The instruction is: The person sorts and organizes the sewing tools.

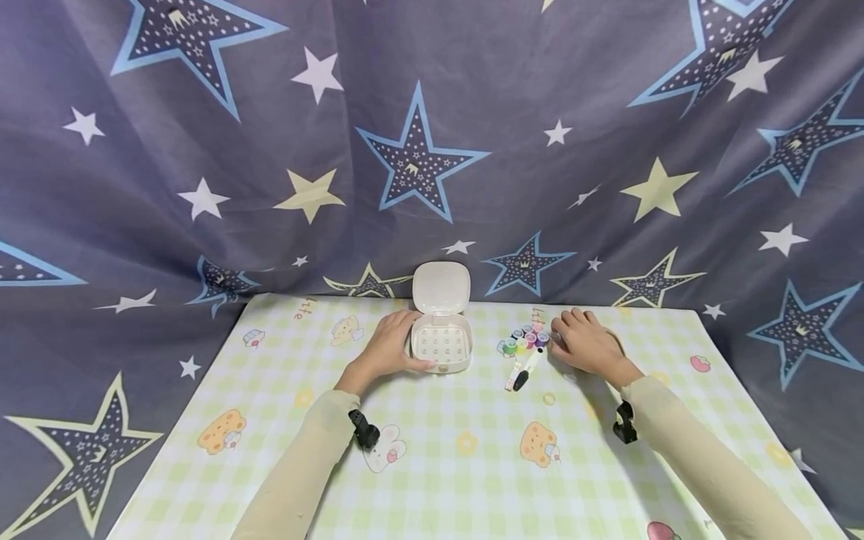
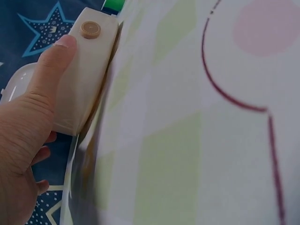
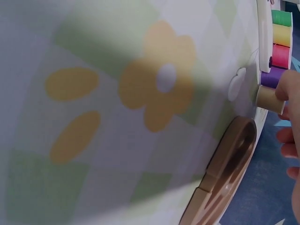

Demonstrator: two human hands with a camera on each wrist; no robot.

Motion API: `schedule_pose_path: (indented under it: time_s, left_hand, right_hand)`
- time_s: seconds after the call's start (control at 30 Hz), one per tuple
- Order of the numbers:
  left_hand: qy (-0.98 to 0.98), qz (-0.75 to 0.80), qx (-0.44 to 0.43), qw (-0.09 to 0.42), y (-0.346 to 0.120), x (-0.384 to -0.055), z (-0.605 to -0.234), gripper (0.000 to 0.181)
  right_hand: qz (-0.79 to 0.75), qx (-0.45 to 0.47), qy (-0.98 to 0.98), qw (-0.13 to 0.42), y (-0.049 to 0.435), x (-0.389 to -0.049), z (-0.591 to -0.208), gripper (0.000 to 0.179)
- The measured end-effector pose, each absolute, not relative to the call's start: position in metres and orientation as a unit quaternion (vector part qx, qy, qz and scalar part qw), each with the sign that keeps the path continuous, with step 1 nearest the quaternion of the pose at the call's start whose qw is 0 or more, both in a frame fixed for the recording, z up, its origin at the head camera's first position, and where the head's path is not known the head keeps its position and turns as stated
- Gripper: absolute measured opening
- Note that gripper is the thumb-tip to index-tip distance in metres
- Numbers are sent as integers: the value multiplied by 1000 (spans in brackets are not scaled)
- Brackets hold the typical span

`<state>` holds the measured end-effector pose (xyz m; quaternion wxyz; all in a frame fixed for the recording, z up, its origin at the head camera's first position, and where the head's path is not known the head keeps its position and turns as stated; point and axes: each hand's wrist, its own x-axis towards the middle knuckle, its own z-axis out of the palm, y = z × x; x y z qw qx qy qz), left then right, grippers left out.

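My left hand [image 1: 386, 346] grips the left side of a small off-white box [image 1: 451, 367], its thumb along the front near a round tan button [image 2: 90, 30]. The box's lid [image 1: 442, 286] stands raised at the back, and rows of small marks show on its inside floor. On the right, my right hand [image 1: 584, 345] is beside a cluster of thread spools. In the right wrist view its thumb and a finger pinch a tan thread spool [image 3: 269, 99], next to a purple spool [image 3: 273, 77]. The head view hides the tan spool behind the hand.
Green [image 3: 281, 18], yellow and pink spools line up past the purple one. A white tool with a black end [image 1: 521, 380] and a pale strip lie before them. A brown curved plastic piece [image 3: 220, 161] lies near the right hand. A star-patterned curtain [image 1: 418, 165] hangs behind the table.
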<state>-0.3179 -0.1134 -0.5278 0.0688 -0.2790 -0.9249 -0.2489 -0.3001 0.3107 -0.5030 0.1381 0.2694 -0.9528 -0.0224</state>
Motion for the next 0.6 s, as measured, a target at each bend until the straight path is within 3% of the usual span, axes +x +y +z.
schedule_pose_path:
  time_s: [0.6]
  left_hand:
    - [-926, -245, -281, 64, -116, -320, -529, 106]
  right_hand:
    - [-15, 263, -952, 154, 314, -299, -498, 16]
